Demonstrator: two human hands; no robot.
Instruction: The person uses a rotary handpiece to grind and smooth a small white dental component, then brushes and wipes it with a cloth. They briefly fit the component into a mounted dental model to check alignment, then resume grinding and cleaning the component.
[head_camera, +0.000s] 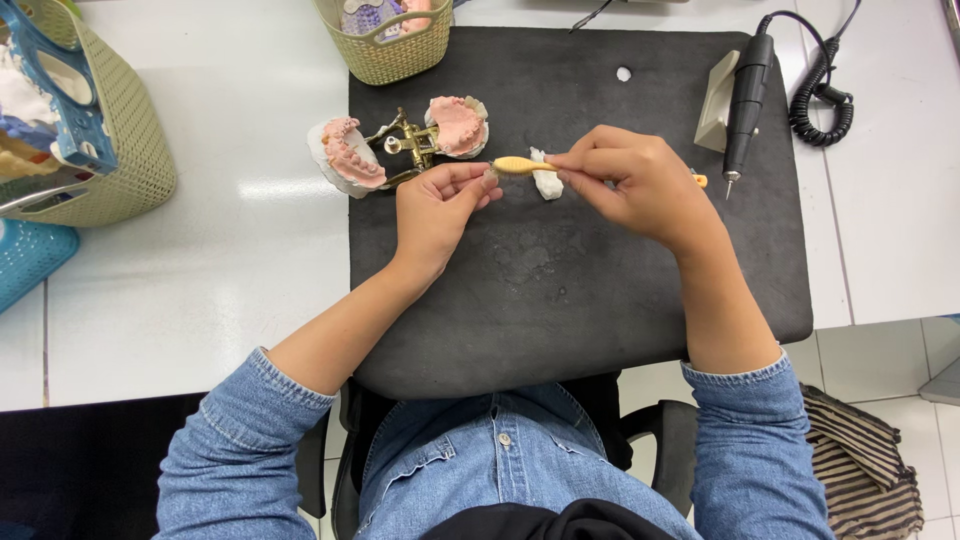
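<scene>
No packages, labels, signs or screens can be made out here.

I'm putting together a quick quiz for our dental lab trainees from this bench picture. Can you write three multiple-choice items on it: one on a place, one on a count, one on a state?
1. Where does the black rotary handpiece lie?
A. on the right part of the black mat
B. inside the green basket
C. on the floor

2. How many pink-gum denture models sit on the brass articulator?
A. one
B. two
C. four

3. How is the yellow-handled tool held?
A. lying loose on the mat
B. in the left hand alone
C. gripped by the right hand, with the left hand fingertips at its tip

Answers:
1 A, it rests by the mat's right edge, its coiled cord on the white table.
2 B, one model at each end of the hinge.
3 C, both hands meet at the tool.
</scene>
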